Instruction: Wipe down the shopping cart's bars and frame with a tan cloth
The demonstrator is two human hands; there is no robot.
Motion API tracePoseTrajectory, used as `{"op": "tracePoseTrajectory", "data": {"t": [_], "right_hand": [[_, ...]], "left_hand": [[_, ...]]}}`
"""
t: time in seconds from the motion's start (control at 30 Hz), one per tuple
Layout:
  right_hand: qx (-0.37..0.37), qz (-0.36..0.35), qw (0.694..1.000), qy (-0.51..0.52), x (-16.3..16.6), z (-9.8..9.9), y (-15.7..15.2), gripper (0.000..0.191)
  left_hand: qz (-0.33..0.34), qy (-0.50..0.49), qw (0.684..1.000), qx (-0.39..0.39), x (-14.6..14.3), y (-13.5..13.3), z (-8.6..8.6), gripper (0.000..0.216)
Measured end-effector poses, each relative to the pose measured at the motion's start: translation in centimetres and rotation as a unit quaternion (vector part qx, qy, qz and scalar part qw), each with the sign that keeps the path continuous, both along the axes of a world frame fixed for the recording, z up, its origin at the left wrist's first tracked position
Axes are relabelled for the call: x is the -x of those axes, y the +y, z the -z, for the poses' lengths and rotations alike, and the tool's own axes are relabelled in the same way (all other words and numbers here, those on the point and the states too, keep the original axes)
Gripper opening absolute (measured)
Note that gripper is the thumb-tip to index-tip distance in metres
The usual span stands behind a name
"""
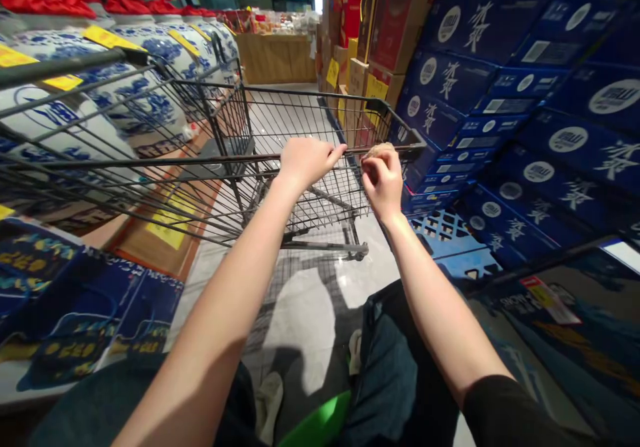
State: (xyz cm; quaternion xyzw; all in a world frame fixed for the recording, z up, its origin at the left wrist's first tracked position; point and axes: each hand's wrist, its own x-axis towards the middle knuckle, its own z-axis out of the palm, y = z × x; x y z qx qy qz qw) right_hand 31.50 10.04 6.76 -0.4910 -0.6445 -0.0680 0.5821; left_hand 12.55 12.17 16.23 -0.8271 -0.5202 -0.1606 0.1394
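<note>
- A person's right hand (383, 180) pinches a small tan object (379, 148) between fingertips and thumb, just above the near top rail of a wire shopping cart (200, 162). What the object is cannot be told at this size.
- The left hand (307, 160) lies over the same rail just beside the right, fingers folded down across the wire in a loose hold, both forearms reaching in from below.
- The cart's basket shows nothing inside. It sits at an angle in a store aisle, tilted in the view, with pale tiled floor (305, 314) visible through its mesh.
- To the cart's right, touching or nearly touching its far corner, stands a wall of stacked blue cartons (480, 27) on a blue plastic pallet (445, 230).
- To the cart's left, blue-and-white porcelain jars (140, 94) with red cloth tops line a low shelf, marked by yellow price tags (107, 37).
- Risk, as judged from here: the fingertip pinch is light, and the small object could slip and fall through the wide wire mesh to the floor beneath the cart.
- With only one loose hand on the rail, a nudge could swing the cart into the jars on its left, the breakable side, or scrape the cartons on its right.
</note>
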Motion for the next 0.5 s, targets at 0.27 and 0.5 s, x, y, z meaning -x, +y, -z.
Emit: {"op": "tracePoseTrajectory", "data": {"t": [0.27, 0.5], "right_hand": [[0.005, 0.118, 0.99, 0.074, -2.5, 0.2, -0.2, 0.013], [0.0, 0.089, 0.994, 0.068, -2.4, -0.2, -0.4, 0.011]], "left_hand": [[0.01, -0.028, 1.0, -0.01, 0.5, -0.7, 0.4, 0.063], [0.019, -0.019, 1.0, -0.009, 0.9, -0.9, 0.4, 0.061]]}}
